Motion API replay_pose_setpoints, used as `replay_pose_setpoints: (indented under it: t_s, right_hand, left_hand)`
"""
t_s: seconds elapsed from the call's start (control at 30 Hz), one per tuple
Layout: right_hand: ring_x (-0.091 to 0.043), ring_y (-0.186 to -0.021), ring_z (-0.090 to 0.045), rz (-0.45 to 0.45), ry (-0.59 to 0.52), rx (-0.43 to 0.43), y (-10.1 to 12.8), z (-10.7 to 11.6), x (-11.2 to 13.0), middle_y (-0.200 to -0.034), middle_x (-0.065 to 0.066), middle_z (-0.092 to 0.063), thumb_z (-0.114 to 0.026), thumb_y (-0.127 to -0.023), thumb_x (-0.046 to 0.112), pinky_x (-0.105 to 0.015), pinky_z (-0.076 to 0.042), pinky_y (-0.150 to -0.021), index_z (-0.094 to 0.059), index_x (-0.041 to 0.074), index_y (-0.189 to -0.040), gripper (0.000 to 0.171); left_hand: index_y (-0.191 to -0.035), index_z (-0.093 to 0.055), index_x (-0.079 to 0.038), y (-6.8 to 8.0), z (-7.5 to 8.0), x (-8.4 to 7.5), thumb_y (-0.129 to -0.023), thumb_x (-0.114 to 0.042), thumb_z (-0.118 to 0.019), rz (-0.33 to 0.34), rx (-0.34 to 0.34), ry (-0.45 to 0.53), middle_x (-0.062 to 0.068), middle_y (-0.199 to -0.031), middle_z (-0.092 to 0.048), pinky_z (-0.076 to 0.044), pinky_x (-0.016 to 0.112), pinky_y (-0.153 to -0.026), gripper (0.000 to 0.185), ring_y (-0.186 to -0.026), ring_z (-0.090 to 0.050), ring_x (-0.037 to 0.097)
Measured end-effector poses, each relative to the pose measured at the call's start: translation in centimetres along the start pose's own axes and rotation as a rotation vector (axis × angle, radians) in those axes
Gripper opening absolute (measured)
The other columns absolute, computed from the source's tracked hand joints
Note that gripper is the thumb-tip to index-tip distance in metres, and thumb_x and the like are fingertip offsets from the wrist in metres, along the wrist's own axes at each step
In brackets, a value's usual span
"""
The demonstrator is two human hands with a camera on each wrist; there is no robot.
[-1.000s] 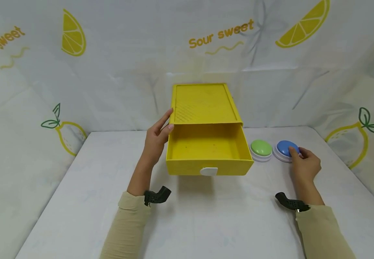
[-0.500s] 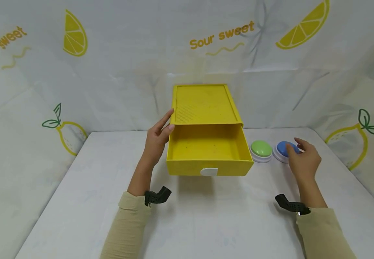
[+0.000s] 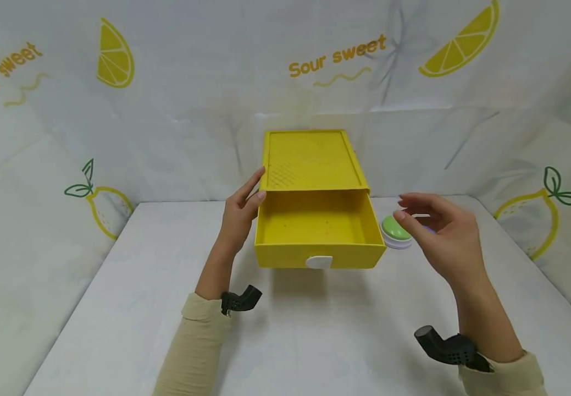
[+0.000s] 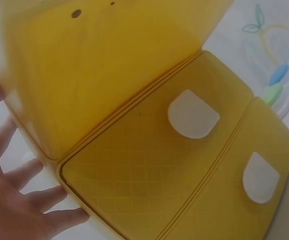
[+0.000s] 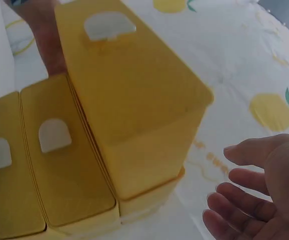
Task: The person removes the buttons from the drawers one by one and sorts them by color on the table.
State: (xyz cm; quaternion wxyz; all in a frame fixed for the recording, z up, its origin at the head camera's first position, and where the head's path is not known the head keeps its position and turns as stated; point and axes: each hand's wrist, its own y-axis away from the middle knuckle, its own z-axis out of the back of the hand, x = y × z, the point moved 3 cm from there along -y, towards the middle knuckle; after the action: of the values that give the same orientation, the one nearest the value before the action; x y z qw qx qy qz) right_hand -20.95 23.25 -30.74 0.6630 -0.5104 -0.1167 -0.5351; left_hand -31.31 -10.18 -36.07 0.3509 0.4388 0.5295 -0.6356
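- While we look down from the head view, our left hand (image 3: 238, 212) rests straight-fingered against the left side of the yellow drawer unit (image 3: 310, 159), whose top drawer (image 3: 319, 231) stands pulled out; our right hand (image 3: 443, 234) hovers to the unit's right with fingers loosely spread, holding nothing, above the green button (image 3: 394, 228).
- From the left wrist, we see straight fingers (image 4: 34, 200) touching the unit's corner (image 4: 109, 75).
- From the right wrist, our open palm (image 5: 269, 190) hangs beside the pulled-out drawer (image 5: 129, 95), apart from it.
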Motion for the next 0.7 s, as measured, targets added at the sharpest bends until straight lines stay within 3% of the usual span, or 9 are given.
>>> replay_pose_setpoints:
  t_s: [0.17, 0.3, 0.57, 0.7]
  right_hand:
    - [-0.001, -0.089, -0.063, 0.167, -0.077, 0.076, 1.5, -0.6, 3.2, -0.101, 0.016, -0.069, -0.077, -0.082, -0.009, -0.006, -0.053, -0.080, -0.074, 0.001, -0.109, 0.029]
    - [-0.005, -0.085, -0.060, 0.265, -0.101, 0.083, 2.6, -1.2, 5.3, -0.096, 0.006, -0.071, -0.081, -0.073, -0.014, -0.008, -0.052, -0.079, -0.075, 0.001, -0.101, 0.032]
    - [-0.006, -0.091, -0.058, 0.309, 0.054, -0.019, 4.7, -3.1, 7.9, -0.092, -0.002, -0.073, -0.090, -0.067, 0.000, -0.008, -0.045, -0.085, -0.079, 0.010, -0.094, 0.031]
    - [-0.011, -0.083, -0.061, 0.351, 0.091, 0.015, 5.4, -4.2, 8.3, -0.090, -0.001, -0.073, -0.090, -0.068, 0.002, -0.005, -0.048, -0.079, -0.078, 0.010, -0.093, 0.029]
  left_hand:
    - [-0.154, -0.044, -0.033, 0.0, 0.0, -0.1, -0.103, -0.030, -0.051, 0.005, -0.002, -0.012, -0.009, -0.162, -0.039, -0.047, 0.049, -0.113, 0.051, -0.144, -0.048, 0.020]
    - [-0.154, -0.044, -0.032, 0.0, 0.0, -0.1, -0.104, -0.029, -0.051, -0.007, -0.001, -0.006, -0.009, -0.162, -0.039, -0.047, 0.049, -0.113, 0.051, -0.144, -0.048, 0.021]
    - [-0.154, -0.044, -0.033, -0.2, 0.0, 0.0, -0.104, -0.031, -0.051, -0.011, 0.002, -0.012, -0.010, -0.162, -0.038, -0.047, 0.047, -0.113, 0.050, -0.144, -0.049, 0.020]
    - [-0.154, -0.044, -0.032, -0.1, 0.1, 0.1, -0.104, -0.030, -0.052, -0.010, 0.001, -0.003, -0.009, -0.163, -0.038, -0.047, 0.048, -0.113, 0.051, -0.144, -0.049, 0.021]
